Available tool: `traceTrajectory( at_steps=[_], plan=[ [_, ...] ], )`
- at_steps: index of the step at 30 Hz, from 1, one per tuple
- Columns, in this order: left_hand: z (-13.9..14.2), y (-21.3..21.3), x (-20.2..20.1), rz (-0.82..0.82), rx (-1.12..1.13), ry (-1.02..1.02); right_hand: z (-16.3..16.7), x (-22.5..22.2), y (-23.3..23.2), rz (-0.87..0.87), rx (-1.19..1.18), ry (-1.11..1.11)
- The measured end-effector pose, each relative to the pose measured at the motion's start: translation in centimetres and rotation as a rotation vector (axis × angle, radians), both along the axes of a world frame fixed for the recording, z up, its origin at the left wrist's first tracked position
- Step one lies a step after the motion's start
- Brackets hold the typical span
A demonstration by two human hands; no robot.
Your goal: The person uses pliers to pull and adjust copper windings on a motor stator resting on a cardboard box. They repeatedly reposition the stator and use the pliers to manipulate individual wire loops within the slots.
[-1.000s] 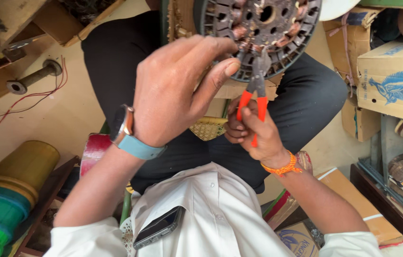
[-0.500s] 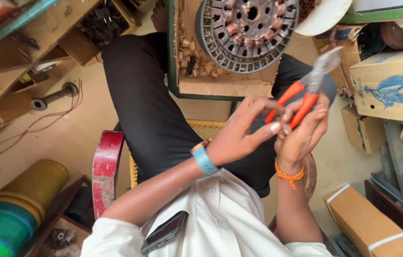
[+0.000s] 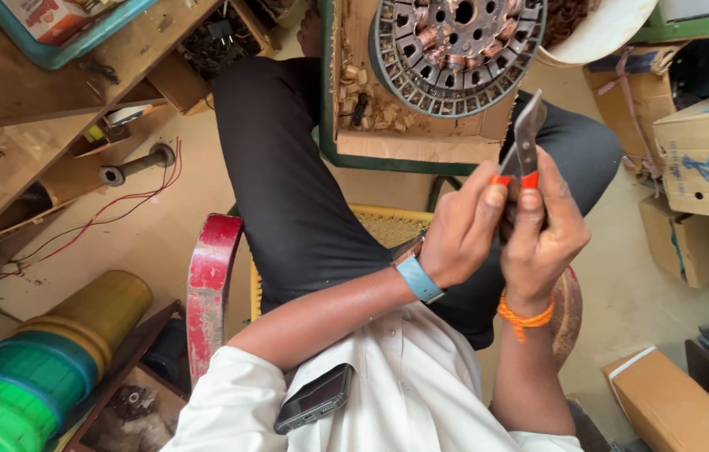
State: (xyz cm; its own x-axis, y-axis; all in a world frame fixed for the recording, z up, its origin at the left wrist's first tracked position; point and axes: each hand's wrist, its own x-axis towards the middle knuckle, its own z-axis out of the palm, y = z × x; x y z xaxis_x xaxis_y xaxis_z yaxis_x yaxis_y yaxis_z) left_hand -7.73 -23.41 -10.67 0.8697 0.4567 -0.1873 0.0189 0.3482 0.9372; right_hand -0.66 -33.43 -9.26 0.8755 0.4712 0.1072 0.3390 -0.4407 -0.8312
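Your left hand (image 3: 465, 238) — fingers curled, pinching the orange grips of the pliers (image 3: 523, 146). Your right hand (image 3: 542, 238) — closed round the same handles, tips up. Wound stator (image 3: 457, 50) — lying apart in its tray (image 3: 417, 151), untouched; copper coils in place, work on it apparently outstanding.

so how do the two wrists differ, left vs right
The left hand wears a flat blue band at the wrist; the right hand wears an orange thread. The left forearm reaches in from the left, across the lap; the right forearm rises nearly upright. Both hands close on the orange-handled pliers, held up in front of the round stator.
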Motion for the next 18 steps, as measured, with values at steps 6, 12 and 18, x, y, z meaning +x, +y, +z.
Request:
traceTrajectory(
  at_steps=[6, 12, 18],
  plan=[
    [-1.6, 4.2, -1.4, -0.156, 0.004, 0.129, 0.3, 4.1, -0.9, 0.244, -0.155, 0.109],
    [-0.4, 10.9, -1.8, -0.031, 0.413, 0.271, -0.5, 2.2, 0.8, 0.016, 0.125, 0.619],
    [-1.1, 16.7, 1.3, 0.185, 0.652, 0.005, 0.2, 2.4, 3.7, 0.009, 0.061, 0.653]
  ],
)
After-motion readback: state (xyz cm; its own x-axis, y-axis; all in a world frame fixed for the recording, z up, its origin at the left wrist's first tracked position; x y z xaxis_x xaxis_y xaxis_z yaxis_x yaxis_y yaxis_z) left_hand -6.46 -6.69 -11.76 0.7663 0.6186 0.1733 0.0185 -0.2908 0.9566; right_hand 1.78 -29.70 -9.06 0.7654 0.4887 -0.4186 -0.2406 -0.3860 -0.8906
